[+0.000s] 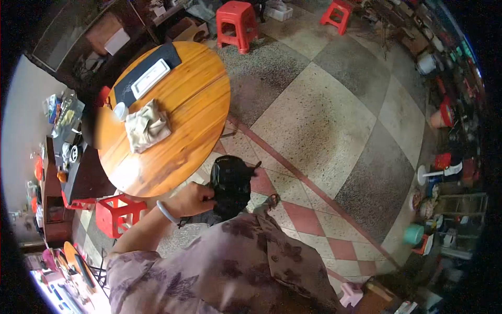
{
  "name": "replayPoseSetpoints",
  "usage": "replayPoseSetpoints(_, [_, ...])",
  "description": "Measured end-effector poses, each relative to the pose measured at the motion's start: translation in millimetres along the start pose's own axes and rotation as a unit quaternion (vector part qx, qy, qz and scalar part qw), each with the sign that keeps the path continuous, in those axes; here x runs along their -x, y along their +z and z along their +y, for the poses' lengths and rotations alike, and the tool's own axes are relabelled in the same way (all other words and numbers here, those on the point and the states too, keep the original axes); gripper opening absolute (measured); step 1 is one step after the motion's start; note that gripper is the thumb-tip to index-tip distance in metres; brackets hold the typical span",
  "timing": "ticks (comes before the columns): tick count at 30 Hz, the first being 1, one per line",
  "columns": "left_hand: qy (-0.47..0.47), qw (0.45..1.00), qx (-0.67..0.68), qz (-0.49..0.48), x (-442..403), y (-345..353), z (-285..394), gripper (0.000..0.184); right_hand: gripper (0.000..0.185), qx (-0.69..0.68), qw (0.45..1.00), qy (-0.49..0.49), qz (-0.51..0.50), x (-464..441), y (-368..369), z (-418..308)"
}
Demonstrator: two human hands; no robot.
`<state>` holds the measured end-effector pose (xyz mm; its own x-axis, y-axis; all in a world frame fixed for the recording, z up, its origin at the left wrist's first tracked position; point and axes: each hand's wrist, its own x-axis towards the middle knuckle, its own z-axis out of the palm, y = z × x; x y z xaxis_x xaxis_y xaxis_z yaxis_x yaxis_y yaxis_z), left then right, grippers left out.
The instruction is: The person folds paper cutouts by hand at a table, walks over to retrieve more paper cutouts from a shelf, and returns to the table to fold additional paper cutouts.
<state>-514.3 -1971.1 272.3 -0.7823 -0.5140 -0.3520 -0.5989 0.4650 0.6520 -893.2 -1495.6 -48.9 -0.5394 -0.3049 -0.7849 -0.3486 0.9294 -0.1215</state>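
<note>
A: "What stands around the person?"

B: "A room with a chequered floor (314, 125), a round wooden table (196, 112) with glare low on its left, and a red stool (236, 21) beyond. The table bears a dark mat (125, 88) under a white tray (151, 78), then a crumpled cloth (148, 127) beside a white cup (121, 111)."

A: "And the black item (230, 183)?"

B: "Before the person's body, just off the table's rim; its kind is unclear."

A: "The fingers?"

B: "The left hand (192, 200) has them curled in, apparently gripping its edge. The right hand is out of view, its fingers unknowable."

A: "What makes that hold good?"

B: "Probably a full-fingered grip, wrist straight, the far side supported against sagging, and the load kept clear of the rim."
</note>
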Motion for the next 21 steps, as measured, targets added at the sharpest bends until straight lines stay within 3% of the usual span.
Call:
replayPoseSetpoints(2, [0.005,0.999,0.018,0.028,-31,-13,2,0.022,0.040,0.151,0.981,-0.075,0.093,-70,-87,-70])
replayPoseSetpoints(4, [0.009,0.997,0.043,0.063,-65,-39,13,0.022,0.040,0.185,0.958,-0.106,0.191,-136,-197,-178])
replayPoseSetpoints(5, [-0.003,0.997,0.035,0.066,-82,-53,19,0.021,0.049,0.034,0.976,-0.136,0.169,-186,-247,-218])
replayPoseSetpoints(6, [-0.013,0.997,0.026,0.067,-98,-69,25,0.021,0.033,-0.070,0.922,-0.229,0.303,-221,-277,-278])
replayPoseSetpoints(8, [-0.006,0.997,0.024,0.078,-132,-97,17,0.021,0.029,-0.185,0.886,-0.326,0.273,-178,-367,-409])
replayPoseSetpoints(9, [0.011,0.995,0.035,0.087,-147,-106,9,0.020,0.029,-0.258,0.832,-0.392,0.297,-166,-385,-452])
replayPoseSetpoints(10, [0.034,0.993,0.042,0.104,-168,-123,0,0.020,0.029,-0.271,0.836,-0.381,0.289,-171,-393,-479])
replayPoseSetpoints(12, [-0.004,0.993,0.091,0.080,-203,-150,-14,0.020,0.030,-0.286,0.850,-0.356,0.262,-179,-388,-493])
replayPoseSetpoints(13, [-0.001,0.990,0.102,0.094,-222,-160,-26,0.020,0.031,-0.195,0.884,-0.353,0.238,-256,-358,-455])
replayPoseSetpoints(14, [0.001,0.988,0.110,0.106,-239,-175,-33,0.020,0.034,0.168,0.808,-0.407,0.391,-318,-305,-401])
replayPoseSetpoints(16, [0.020,0.986,0.115,0.119,-266,-210,-37,0.022,0.034,0.202,0.896,-0.346,0.193,-297,-269,-370])
replayPoseSetpoints(18, [0.012,0.987,0.096,0.128,-295,-239,-49,0.022,0.035,0.082,0.974,-0.207,0.035,-270,-261,-367])
replayPoseSetpoints(21, [-0.010,0.983,0.114,0.142,-342,-282,-63,0.024,0.035,0.006,0.995,-0.091,-0.047,-260,-271,-398])
